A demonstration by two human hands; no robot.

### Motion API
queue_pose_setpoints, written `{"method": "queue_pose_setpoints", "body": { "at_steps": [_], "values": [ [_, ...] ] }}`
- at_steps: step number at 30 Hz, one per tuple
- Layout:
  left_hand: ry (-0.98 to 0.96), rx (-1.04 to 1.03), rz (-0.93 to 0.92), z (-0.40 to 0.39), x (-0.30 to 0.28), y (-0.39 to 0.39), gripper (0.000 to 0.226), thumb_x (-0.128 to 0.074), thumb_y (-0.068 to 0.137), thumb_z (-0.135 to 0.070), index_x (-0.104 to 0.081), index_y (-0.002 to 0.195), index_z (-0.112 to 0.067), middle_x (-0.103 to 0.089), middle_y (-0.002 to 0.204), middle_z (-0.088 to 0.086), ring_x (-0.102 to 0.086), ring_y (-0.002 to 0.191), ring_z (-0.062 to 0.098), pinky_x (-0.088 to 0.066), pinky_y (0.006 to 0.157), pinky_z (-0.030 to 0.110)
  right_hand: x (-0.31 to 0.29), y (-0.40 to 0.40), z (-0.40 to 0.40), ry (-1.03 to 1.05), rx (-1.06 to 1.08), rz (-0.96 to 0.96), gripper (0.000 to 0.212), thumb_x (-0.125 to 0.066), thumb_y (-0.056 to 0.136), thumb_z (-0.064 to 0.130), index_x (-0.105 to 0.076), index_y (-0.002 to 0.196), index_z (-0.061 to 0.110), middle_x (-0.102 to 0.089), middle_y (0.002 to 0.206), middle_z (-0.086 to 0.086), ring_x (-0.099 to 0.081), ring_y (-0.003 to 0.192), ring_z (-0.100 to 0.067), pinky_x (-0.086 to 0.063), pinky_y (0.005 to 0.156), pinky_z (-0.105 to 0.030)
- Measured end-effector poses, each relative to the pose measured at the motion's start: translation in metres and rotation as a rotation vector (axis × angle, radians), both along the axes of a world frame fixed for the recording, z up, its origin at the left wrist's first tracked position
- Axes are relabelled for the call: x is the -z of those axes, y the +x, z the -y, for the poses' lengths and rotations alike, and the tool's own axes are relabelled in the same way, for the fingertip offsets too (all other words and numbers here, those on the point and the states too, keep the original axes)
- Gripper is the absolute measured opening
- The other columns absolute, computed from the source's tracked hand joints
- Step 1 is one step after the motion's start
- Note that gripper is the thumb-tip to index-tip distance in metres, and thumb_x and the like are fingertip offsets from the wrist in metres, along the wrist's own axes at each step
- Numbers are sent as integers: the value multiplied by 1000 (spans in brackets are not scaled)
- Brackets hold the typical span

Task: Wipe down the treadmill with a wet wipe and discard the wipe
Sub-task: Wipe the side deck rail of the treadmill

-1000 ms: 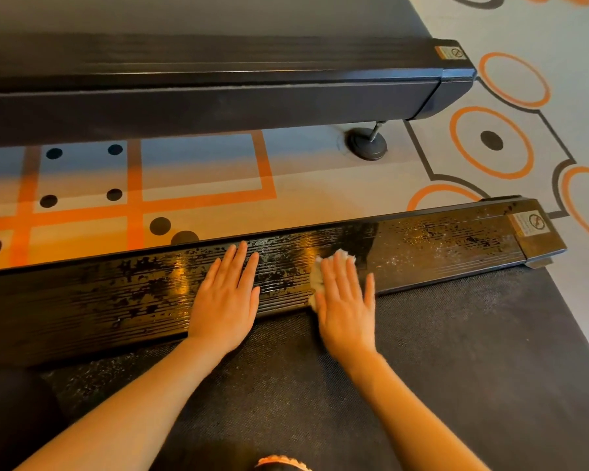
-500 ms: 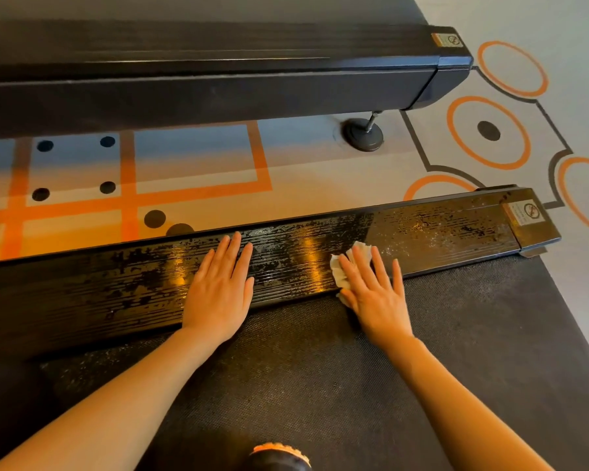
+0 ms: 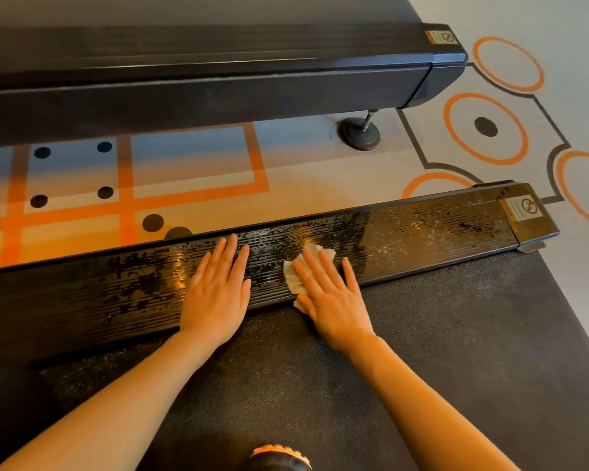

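The treadmill's black ribbed side rail (image 3: 422,232) runs across the view, streaked wet and glossy, with the dark belt (image 3: 422,351) below it. My right hand (image 3: 332,297) presses flat on a crumpled white wet wipe (image 3: 291,275) at the rail's middle, near the rail's belt edge. The wipe sticks out past my fingertips and to the left of my palm. My left hand (image 3: 216,294) lies flat on the rail just left of it, fingers together, holding nothing.
A second treadmill's black deck (image 3: 218,73) runs parallel beyond a strip of patterned floor (image 3: 191,171), with its round levelling foot (image 3: 359,134) on that floor. A warning sticker (image 3: 521,209) marks the rail's right end cap. A shoe tip (image 3: 279,453) shows at the bottom edge.
My right hand slid the wipe right along the rail, then back left toward my left hand. The left hand stayed in place on the rail.
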State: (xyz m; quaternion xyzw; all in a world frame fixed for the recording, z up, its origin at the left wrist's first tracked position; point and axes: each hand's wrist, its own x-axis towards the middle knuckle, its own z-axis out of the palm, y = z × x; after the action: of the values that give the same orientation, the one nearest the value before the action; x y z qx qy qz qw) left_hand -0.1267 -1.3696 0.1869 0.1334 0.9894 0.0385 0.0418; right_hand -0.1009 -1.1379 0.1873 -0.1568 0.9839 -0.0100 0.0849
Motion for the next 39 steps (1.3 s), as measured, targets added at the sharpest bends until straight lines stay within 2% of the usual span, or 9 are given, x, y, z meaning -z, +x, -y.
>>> {"method": "queue_pose_setpoints", "body": {
  "at_steps": [5,8,17,21,25,28,32,36,39],
  "values": [
    [5,1,10,0,0,0,63,-17,100,-42,-29,151,-8,-19,160,13,-18,148,26,-18,118,42,-7,-5,-50,-52,276,71,63,1,98,55,11,156,30,19,162,8,18,150,-14,19,118,-40],
    [22,-2,18,0,-1,0,63,-18,99,-41,-30,151,-7,-21,160,14,-20,148,27,-20,118,43,-13,-16,-58,-33,294,97,64,5,95,56,17,153,30,22,161,6,21,149,-15,20,117,-41],
    [22,11,63,1,-5,0,61,-20,100,-40,-32,150,-6,-25,158,16,-24,146,29,-21,116,42,-16,-58,-35,-88,386,86,59,-16,107,43,10,157,26,16,164,1,19,149,-17,15,118,-44],
    [23,-1,92,-2,-13,-2,58,-23,102,-38,-31,151,-7,-22,159,15,-20,147,28,-17,116,41,-21,-46,-35,-91,364,94,58,-18,106,44,5,157,29,13,165,1,16,150,-18,12,119,-44],
    [92,-6,168,-2,-24,-4,60,-31,104,-38,-14,156,-13,-1,163,9,1,151,24,0,118,35,-30,-48,-35,-79,341,91,57,-24,106,45,-7,158,28,4,166,-5,7,152,-25,8,120,-44],
    [125,-27,211,2,-35,-6,61,-26,105,-40,0,157,-19,6,164,5,7,151,20,1,120,32,-38,-46,-25,-85,328,45,56,-22,104,44,-20,157,23,-6,165,-13,-2,152,-32,2,120,-44],
    [140,-89,235,20,-49,-1,59,-25,105,-41,-3,157,-21,4,165,5,6,151,20,4,118,30,-44,-46,0,-94,220,72,62,-21,100,50,-35,152,19,-21,162,-13,-12,150,-34,-6,118,-46],
    [162,-162,252,44,-60,3,60,-25,105,-43,-2,157,-23,5,165,4,6,151,19,1,119,30,-47,-50,30,-127,110,130,70,-11,96,57,-31,154,23,-14,163,-7,-2,151,-24,1,120,-41],
    [158,-187,257,58,-65,6,58,-24,106,-42,-4,157,-24,3,165,3,5,151,19,-2,120,31,-50,-49,49,-98,60,135,71,-10,95,58,-31,154,24,-16,163,-7,-6,151,-26,4,118,-40]
  ]
}}
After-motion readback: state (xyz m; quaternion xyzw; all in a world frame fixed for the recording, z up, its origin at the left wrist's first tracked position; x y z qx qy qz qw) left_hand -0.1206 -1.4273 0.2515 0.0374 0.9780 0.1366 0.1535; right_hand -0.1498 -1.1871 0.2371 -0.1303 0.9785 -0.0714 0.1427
